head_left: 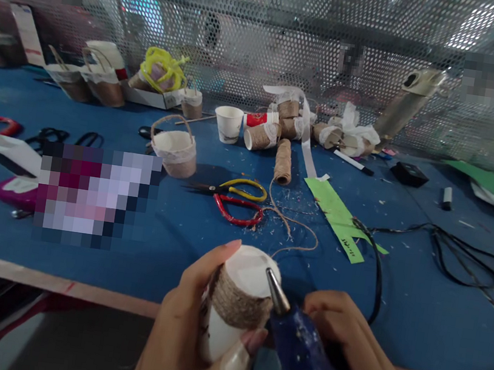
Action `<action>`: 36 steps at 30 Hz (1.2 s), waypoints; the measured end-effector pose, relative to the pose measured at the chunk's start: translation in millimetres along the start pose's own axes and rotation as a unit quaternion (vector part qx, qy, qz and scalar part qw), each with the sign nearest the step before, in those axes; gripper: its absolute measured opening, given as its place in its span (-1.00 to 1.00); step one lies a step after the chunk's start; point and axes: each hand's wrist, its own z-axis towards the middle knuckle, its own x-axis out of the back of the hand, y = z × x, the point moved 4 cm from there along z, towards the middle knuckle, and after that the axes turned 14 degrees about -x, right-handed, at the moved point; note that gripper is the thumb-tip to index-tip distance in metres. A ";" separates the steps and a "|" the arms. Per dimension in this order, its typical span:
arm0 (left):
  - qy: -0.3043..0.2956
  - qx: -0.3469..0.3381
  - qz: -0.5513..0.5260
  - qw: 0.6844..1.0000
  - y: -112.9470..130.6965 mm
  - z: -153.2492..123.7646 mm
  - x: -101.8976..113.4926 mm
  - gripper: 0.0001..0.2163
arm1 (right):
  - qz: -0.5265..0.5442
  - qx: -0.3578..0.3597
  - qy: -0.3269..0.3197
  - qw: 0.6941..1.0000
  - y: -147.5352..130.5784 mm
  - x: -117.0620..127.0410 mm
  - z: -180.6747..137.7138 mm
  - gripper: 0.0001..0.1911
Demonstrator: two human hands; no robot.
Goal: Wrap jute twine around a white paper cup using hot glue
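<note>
My left hand [189, 336] is wrapped round a white paper cup [246, 277] held sideways near the table's front edge. A band of brown twine [239, 303] is wound round the cup's middle, and a loose strand runs up to the twine spool [283, 161]. My right hand [348, 346] grips a blue hot glue gun [306, 355]. Its metal nozzle [277, 291] touches the cup just above the twine band. A black cord [377, 270] trails from the gun across the blue table [418, 307].
Yellow-handled scissors [237, 190] and red-handled scissors [238, 211] lie mid-table beside a green paper strip [339, 216]. A small twine-wrapped basket [176, 150], a white cup [229, 123] and several wrapped cups [277, 129] stand further back. Black cables [461, 258] sprawl at right. A perforated metal screen [274, 23] closes the back.
</note>
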 end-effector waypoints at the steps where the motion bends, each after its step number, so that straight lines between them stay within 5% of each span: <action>1: 0.000 0.005 0.001 1.000 -1.1 -0.3 0.8 -0.47 | -0.006 -0.001 -0.009 1.000 1.2 1.2 -0.5 -0.65; 7: -0.013 0.019 0.077 0.997 -12.6 -8.3 9.4 -0.36 | -0.021 -0.024 0.019 0.999 9.9 13.0 5.6 -0.62; 12: -0.016 -0.005 0.106 0.994 -13.0 -6.4 11.2 -0.36 | 0.014 0.008 -0.056 0.998 12.5 9.6 20.7 -0.48; 16: -0.022 -0.024 0.112 0.993 -11.2 -3.2 10.8 -0.39 | 0.030 -0.113 -0.006 0.993 22.5 10.0 19.4 -0.36; 19: -0.015 -0.016 0.116 0.993 -12.2 -3.4 11.2 -0.39 | 0.065 -0.152 -0.040 0.985 26.5 9.9 16.5 -0.38; 27: -0.013 -0.020 0.098 0.995 -10.5 -1.0 9.3 -0.42 | -0.007 -0.058 -0.046 0.997 26.7 14.4 18.4 -0.58; 36: -0.019 -0.046 0.081 0.995 -7.3 2.3 7.0 -0.41 | -0.076 0.037 -0.022 0.996 20.1 13.2 18.8 -0.51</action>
